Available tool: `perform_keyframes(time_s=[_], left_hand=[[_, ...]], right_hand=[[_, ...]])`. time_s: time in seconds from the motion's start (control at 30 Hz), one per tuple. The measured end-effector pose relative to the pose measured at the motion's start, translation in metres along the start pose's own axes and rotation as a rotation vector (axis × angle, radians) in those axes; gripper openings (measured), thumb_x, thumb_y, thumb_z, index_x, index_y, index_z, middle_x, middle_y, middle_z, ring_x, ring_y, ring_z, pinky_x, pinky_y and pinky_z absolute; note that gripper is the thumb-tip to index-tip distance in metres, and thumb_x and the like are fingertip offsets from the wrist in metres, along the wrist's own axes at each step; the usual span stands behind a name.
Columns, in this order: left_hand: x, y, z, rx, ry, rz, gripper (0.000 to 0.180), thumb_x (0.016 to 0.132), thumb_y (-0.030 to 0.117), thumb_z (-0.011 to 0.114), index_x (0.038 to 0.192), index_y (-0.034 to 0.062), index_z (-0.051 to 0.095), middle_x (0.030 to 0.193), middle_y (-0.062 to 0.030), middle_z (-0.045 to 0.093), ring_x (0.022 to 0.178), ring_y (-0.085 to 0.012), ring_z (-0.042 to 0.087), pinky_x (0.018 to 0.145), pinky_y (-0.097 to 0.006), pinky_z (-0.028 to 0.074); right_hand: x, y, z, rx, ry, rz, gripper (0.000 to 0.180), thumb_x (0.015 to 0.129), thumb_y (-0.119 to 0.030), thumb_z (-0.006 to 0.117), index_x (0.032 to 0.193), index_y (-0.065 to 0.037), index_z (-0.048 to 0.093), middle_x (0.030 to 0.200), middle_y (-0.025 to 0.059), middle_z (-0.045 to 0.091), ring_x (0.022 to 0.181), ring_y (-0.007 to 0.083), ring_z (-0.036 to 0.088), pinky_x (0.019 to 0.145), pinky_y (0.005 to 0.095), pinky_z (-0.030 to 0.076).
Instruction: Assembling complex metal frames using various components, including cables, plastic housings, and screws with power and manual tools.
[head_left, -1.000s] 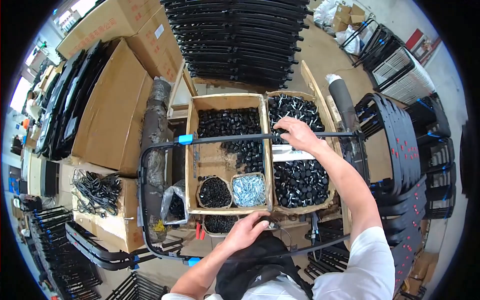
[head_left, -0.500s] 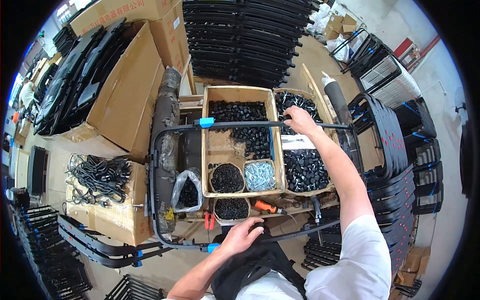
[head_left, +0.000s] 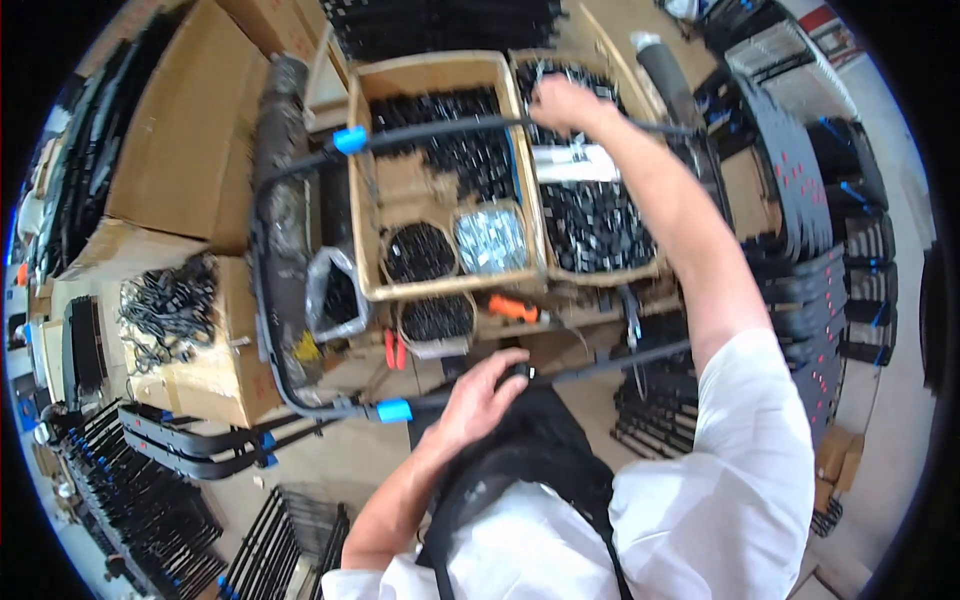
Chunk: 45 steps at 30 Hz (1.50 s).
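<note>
A large black rectangular tube frame (head_left: 430,128) with blue clips lies across the work stand. At its near bar, my left hand (head_left: 482,396) is closed around a small black knob (head_left: 521,371). My right arm reaches over the right-hand bin, and my right hand (head_left: 566,106) is closed at the far bar; blur hides what its fingers hold. Beneath it are black-headed screws (head_left: 600,85), and nearer in the same bin lie black knobs (head_left: 592,228). The left wooden box (head_left: 372,270) holds black caps (head_left: 475,160), silver screws (head_left: 490,240) and a tub of small black parts (head_left: 420,252).
Below the boxes sit an orange-handled screwdriver (head_left: 512,307), red-handled pliers (head_left: 396,350) and a plastic bag (head_left: 345,318) of black parts. A carton with cables (head_left: 170,310) stands left. Stacked black frames (head_left: 800,170) line the right side.
The view has shifted, so the frame and boxes appear higher and further left. My right hand remains by the far bar, and my left stays at the near bar with the knob.
</note>
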<state>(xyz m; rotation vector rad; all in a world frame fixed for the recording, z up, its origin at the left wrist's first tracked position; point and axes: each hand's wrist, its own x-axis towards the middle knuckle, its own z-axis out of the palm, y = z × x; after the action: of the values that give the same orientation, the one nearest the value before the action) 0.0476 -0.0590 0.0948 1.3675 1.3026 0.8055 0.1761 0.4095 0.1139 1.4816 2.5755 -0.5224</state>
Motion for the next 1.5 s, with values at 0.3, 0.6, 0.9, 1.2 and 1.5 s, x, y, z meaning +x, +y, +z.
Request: perform_keyframes(time_s=[0.3, 0.6, 0.9, 1.2, 1.5], left_hand=[[0.024, 0.011, 0.082, 0.083, -0.105, -0.008, 0.038, 0.1, 0.015, 0.071, 0.135, 0.0059, 0.059, 0.117, -0.0196, 0.07, 0.112, -0.0411, 0.067, 0.095, -0.047, 0.055], [0.027, 0.027, 0.098, 0.175, -0.135, 0.108, 0.037, 0.095, 0.009, 0.072, 0.132, 0.0092, 0.067, 0.127, -0.0158, 0.066, 0.118, -0.039, 0.064, 0.1, -0.045, 0.054], [0.025, 0.012, 0.122, -0.026, 0.021, 0.002, 0.032, 0.093, 0.007, 0.066, 0.124, 0.0104, 0.072, 0.118, -0.0152, 0.063, 0.115, -0.036, 0.06, 0.104, -0.045, 0.047], [0.027, 0.023, 0.107, 0.392, -0.136, 0.029, 0.037, 0.095, 0.011, 0.064, 0.131, 0.0172, 0.07, 0.102, -0.0154, 0.072, 0.098, -0.0357, 0.071, 0.086, -0.047, 0.055], [0.034, 0.014, 0.113, 0.384, -0.066, 0.126, 0.017, 0.1, 0.015, 0.063, 0.115, 0.0139, 0.068, 0.088, -0.0146, 0.069, 0.09, -0.0378, 0.07, 0.086, -0.049, 0.056]], right_hand=[[0.017, 0.019, 0.027, -0.162, 0.367, -0.122, 0.041, 0.101, -0.041, 0.059, 0.115, -0.005, 0.074, 0.118, 0.0245, 0.071, 0.114, 0.0427, 0.069, 0.099, 0.0528, 0.056], [0.01, 0.009, 0.022, -0.055, 0.19, -0.189, 0.039, 0.094, -0.024, 0.067, 0.123, 0.003, 0.071, 0.133, 0.0322, 0.06, 0.125, 0.0497, 0.063, 0.106, 0.0519, 0.054], [0.008, 0.017, 0.001, -0.163, 0.179, -0.232, 0.044, 0.1, -0.04, 0.061, 0.109, 0.001, 0.075, 0.113, 0.0273, 0.075, 0.11, 0.0449, 0.071, 0.097, 0.054, 0.056], [0.004, 0.003, -0.017, -0.328, 0.117, -0.16, 0.054, 0.102, -0.046, 0.054, 0.097, 0.002, 0.079, 0.106, 0.0281, 0.076, 0.103, 0.0399, 0.075, 0.091, 0.0493, 0.059], [0.004, -0.015, -0.018, -0.445, 0.077, -0.035, 0.055, 0.096, -0.048, 0.057, 0.106, 0.002, 0.078, 0.107, 0.0257, 0.077, 0.104, 0.041, 0.075, 0.09, 0.0521, 0.06]])
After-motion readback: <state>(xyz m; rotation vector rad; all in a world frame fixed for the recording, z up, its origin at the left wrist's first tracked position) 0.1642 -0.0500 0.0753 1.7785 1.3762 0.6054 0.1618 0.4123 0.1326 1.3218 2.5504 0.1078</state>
